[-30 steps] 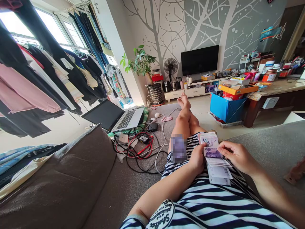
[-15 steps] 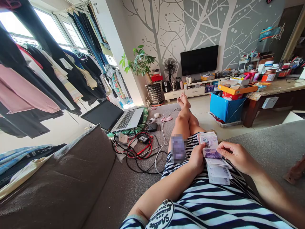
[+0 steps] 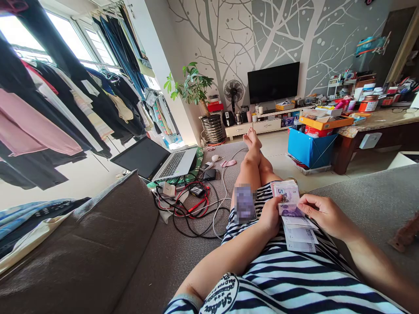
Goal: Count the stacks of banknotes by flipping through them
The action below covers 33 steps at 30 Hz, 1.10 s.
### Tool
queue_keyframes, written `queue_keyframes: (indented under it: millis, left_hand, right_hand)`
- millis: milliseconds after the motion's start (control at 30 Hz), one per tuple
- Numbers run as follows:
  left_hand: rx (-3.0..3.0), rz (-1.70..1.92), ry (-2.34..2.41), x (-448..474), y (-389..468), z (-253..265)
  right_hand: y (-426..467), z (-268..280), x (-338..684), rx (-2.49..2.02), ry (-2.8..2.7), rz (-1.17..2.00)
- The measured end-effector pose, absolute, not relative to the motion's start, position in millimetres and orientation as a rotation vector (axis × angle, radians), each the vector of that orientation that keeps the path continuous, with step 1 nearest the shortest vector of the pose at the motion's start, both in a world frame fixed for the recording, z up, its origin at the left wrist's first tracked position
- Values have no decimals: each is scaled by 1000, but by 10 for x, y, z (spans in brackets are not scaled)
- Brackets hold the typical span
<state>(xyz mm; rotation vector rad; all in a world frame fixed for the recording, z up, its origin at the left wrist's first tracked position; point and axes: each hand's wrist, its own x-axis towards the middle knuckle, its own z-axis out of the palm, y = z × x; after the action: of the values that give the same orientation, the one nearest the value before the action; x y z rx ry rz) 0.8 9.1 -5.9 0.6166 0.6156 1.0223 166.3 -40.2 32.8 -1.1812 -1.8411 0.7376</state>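
Note:
A stack of purple banknotes (image 3: 288, 194) marked with a 5 is held above my lap, my left hand (image 3: 271, 216) closed round its left edge with the thumb on top. At the stack's right edge, my right hand (image 3: 319, 213) pinches the purple note's corner between thumb and forefinger. Just below, more pale banknotes (image 3: 300, 237) lie overlapping on the striped cloth (image 3: 278, 270) over my lap. A phone-shaped thing (image 3: 245, 204), its surface blurred out, rests on my thigh left of my left hand.
On the grey sofa (image 3: 193, 255) to the left lie an open laptop (image 3: 173, 163) and tangled cables (image 3: 196, 200). Hanging clothes (image 3: 65, 100) fill the far left. Ahead are a television (image 3: 273, 82) and a fan (image 3: 233, 92); a blue box (image 3: 312, 148) stands by a cluttered table (image 3: 376, 120).
The top purple note has bent slightly under my right fingers, showing a fold across the stack. Both hands stay in nearly the same place.

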Motion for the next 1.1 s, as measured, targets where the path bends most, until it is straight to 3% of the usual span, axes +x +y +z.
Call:
queue_keyframes:
  millis: [1100]
  left_hand:
    - [647,1016,622,17,89,-48]
  right_hand:
    - [-428,349,1707,-1142,-1858,775]
